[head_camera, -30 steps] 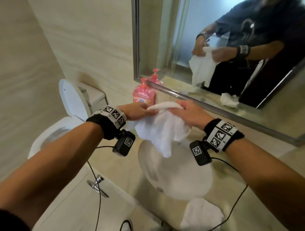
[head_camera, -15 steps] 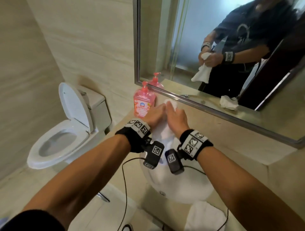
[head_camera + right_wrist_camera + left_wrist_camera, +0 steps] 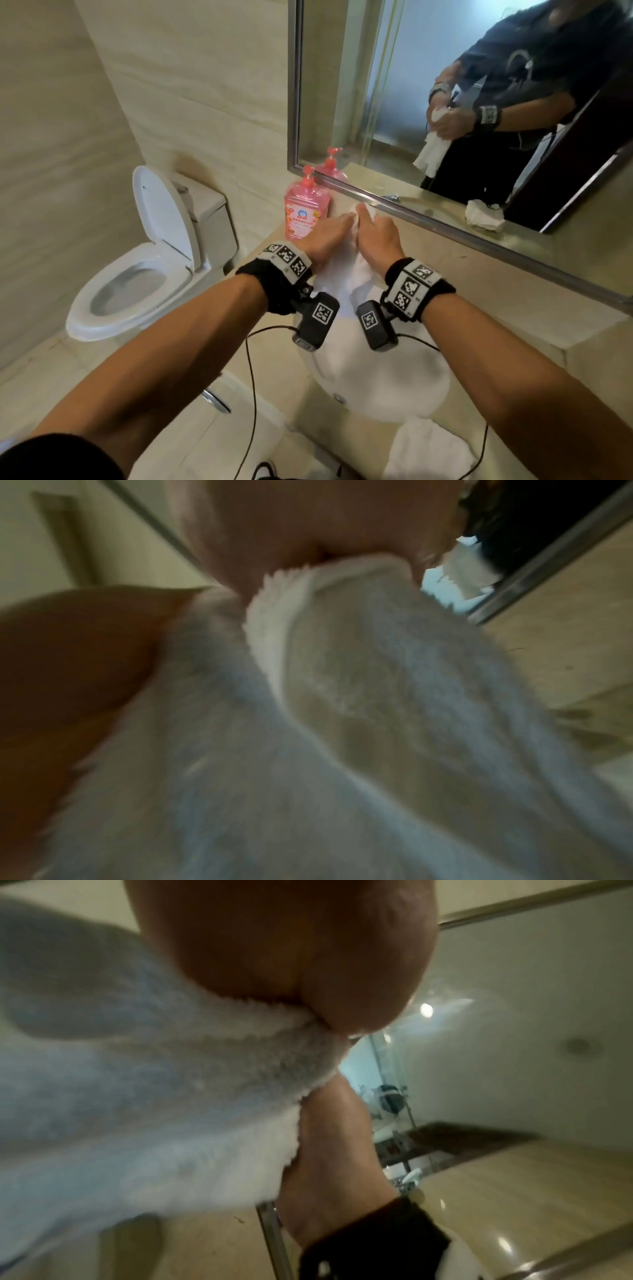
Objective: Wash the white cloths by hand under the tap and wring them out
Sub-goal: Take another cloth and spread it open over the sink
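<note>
From the head camera, the left hand (image 3: 325, 236) and right hand (image 3: 378, 236) both squeeze one white towel (image 3: 346, 270) over the sink (image 3: 394, 394), so wringing looks under way, while another folded cloth (image 3: 428, 448) waits on the bench (image 3: 513, 308) (no running water shows). The left wrist camera shows fingers (image 3: 329, 993) curled tight on the towel (image 3: 154, 1110), with the mirror edge (image 3: 514, 909) close by. The right wrist camera is blurry, but that hand (image 3: 308, 534) pinches the towel (image 3: 342, 737) too.
</note>
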`<state>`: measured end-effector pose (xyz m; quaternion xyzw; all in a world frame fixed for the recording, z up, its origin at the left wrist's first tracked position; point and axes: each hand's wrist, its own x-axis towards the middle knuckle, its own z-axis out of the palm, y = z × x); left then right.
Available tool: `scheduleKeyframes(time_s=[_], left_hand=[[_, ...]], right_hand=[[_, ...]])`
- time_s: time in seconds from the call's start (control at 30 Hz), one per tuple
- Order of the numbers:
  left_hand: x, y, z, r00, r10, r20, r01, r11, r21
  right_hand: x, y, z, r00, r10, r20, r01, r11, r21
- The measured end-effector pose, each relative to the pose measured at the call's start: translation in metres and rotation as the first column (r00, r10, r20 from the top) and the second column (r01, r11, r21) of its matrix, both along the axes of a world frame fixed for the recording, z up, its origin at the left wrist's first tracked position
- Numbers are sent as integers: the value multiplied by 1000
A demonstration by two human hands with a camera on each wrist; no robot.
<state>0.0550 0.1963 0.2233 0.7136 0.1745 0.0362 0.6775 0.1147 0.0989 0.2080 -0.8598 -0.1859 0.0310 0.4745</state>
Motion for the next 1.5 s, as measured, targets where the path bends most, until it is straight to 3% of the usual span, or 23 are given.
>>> scheduleKeyframes(time_s=[0.07, 0.13, 0.2, 0.27, 0.4, 0.47, 0.53, 0.63, 0.7, 0.77, 0.83, 0.97, 1.1, 1.2, 1.27, 1.37, 1.43, 1.47, 1.5], left_hand=[[-5, 5, 1, 996, -91, -12, 91, 996, -21], [-13, 19, -2, 975, -216, -55, 218, 975, 44], [-21, 39, -5, 934, -317, -166, 348, 911, 219], [-30, 57, -10, 891, -370, -263, 443, 835, 327], [-43, 75, -11, 880, -347, -324, 471, 725, 504], [-49, 78, -12, 925, -302, -231, 378, 787, 487], [-51, 76, -15, 958, -249, -144, 286, 879, 381], [-48, 61, -16, 992, -118, -37, 123, 975, 185], [-41, 46, -11, 1000, -6, -18, 8, 992, 123], [-34, 28, -1, 998, 59, -28, -58, 998, 30], [-26, 10, 4, 998, 55, 9, -54, 996, -65], [-27, -10, 7, 999, -29, -30, 31, 997, 75], [-27, -4, 10, 999, 51, 18, -52, 992, 115], [-31, -7, 8, 997, -53, -54, 57, 996, 73], [-36, -1, 4, 988, -128, -84, 135, 988, 79], [-45, 26, 4, 943, -291, -160, 325, 904, 277], [-51, 43, -2, 913, -301, -276, 408, 714, 569], [-52, 49, -5, 903, -256, -345, 429, 587, 686], [-54, 56, -8, 891, -218, -398, 452, 506, 735]], right_hand=[[10, -12, 5, 999, 48, 21, -45, 994, -100], [11, -22, 11, 990, 130, 53, -124, 987, -106], [10, -31, 17, 968, 239, 71, -227, 964, -139], [14, -42, 24, 926, 373, 62, -345, 900, -266], [18, -65, 20, 838, 545, -26, -469, 695, -544], [25, -78, 12, 859, 507, -71, -437, 655, -617], [29, -88, 2, 904, 398, -156, -416, 735, -535], [17, -86, -10, 938, 197, -285, -238, 964, -120], [-2, -68, -15, 949, 102, -299, -74, 992, 103], [-25, -36, -18, 956, 84, -280, -17, 972, 232], [-43, -10, -10, 968, 102, -230, -39, 965, 260], [-39, 0, 7, 960, -56, -275, 133, 954, 270], [-46, 6, -2, 977, -54, -204, 108, 958, 264], [-33, -3, 3, 969, -82, -235, 133, 968, 211], [-22, -17, 8, 962, -15, -271, 61, 985, 161], [-16, -31, 9, 976, 114, -185, -100, 991, 86], [-12, -40, 11, 962, 262, -74, -259, 965, 41], [-8, -45, 13, 937, 349, -18, -349, 936, -38], [-5, -49, 14, 908, 418, 23, -410, 899, -157]])
